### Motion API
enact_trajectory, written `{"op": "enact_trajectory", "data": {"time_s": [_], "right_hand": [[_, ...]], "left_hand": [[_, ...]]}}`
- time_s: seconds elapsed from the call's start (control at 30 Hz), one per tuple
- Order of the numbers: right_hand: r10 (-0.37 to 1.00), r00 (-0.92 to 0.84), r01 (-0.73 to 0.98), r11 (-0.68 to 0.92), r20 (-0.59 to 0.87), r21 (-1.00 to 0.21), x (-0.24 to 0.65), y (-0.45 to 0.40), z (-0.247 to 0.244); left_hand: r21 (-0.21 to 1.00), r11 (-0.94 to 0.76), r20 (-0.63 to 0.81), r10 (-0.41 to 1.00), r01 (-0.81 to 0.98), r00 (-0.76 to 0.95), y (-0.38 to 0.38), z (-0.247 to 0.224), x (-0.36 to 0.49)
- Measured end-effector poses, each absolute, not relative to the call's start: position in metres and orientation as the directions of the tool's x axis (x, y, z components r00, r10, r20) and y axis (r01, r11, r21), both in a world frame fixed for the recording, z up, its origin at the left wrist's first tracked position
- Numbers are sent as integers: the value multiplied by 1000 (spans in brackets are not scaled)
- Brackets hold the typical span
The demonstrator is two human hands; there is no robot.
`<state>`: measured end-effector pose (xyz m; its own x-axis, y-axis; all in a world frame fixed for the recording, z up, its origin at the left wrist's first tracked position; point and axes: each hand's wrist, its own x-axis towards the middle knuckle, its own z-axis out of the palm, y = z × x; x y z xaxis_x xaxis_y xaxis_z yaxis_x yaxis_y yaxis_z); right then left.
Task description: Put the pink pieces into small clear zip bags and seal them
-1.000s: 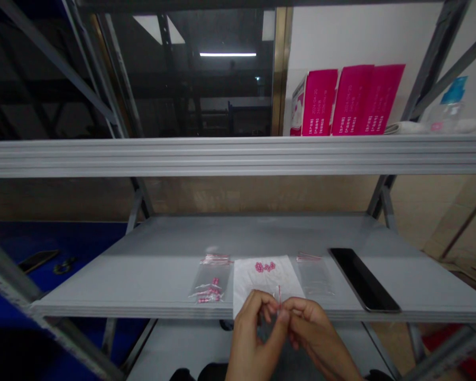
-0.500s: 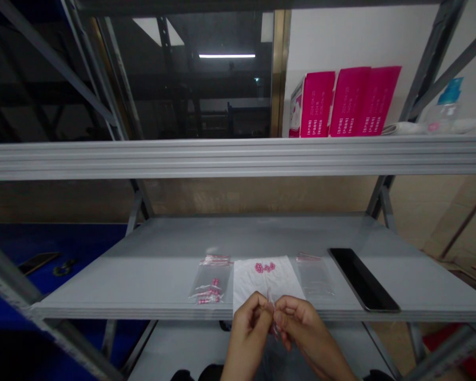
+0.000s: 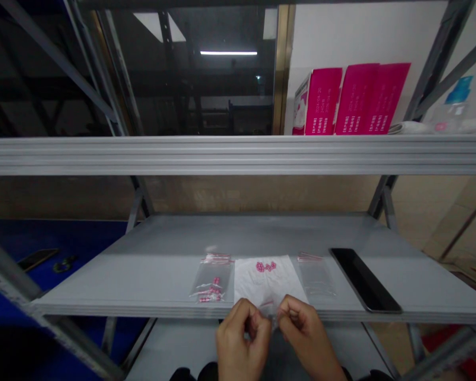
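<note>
**What is closest to the camera?**
Two bare hands, seen from the wearer's own viewpoint, are held together just over the front edge of a grey metal shelf (image 3: 150,264). The left hand (image 3: 241,338) and the right hand (image 3: 307,330) nearly meet.

**What is the grip doing?**
Both hands are closed in a pinch, with the fingertips (image 3: 257,317) holding a small clear plastic bag (image 3: 272,313) between them. It sits just in front of the hands' knuckles, at the shelf edge. Anything inside it is too small to make out.

**What lies just beyond the hands?**
A white sheet of paper (image 3: 267,283) lies on the shelf, almost touching the hands, with a cluster of pink beads (image 3: 265,266) near its far edge. To its left, a clear zip bag (image 3: 211,280) holds more pink beads. To its right is a clear bag (image 3: 316,278), and beyond that a black smartphone (image 3: 365,280) lies at an angle.

**And farther away?**
Off to the left, below the shelf level, is a blue surface (image 3: 51,238) with a dark phone (image 3: 37,258) on it. Above, a second shelf (image 3: 238,156) holds magenta boxes (image 3: 373,98) and a clear bottle with a blue label (image 3: 454,114), both against a white wall (image 3: 341,37).
</note>
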<state>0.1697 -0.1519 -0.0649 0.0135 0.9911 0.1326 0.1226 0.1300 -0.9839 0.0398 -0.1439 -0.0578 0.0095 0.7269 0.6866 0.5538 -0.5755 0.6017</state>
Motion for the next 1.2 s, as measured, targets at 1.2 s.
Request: {"op": "enact_trajectory", "data": {"time_s": [1.2], "right_hand": [[969,15,604,187,246,-775,210,-103,-57]], "left_hand": [[638,-661,686,721,395,97,-128,-90,42]]}}
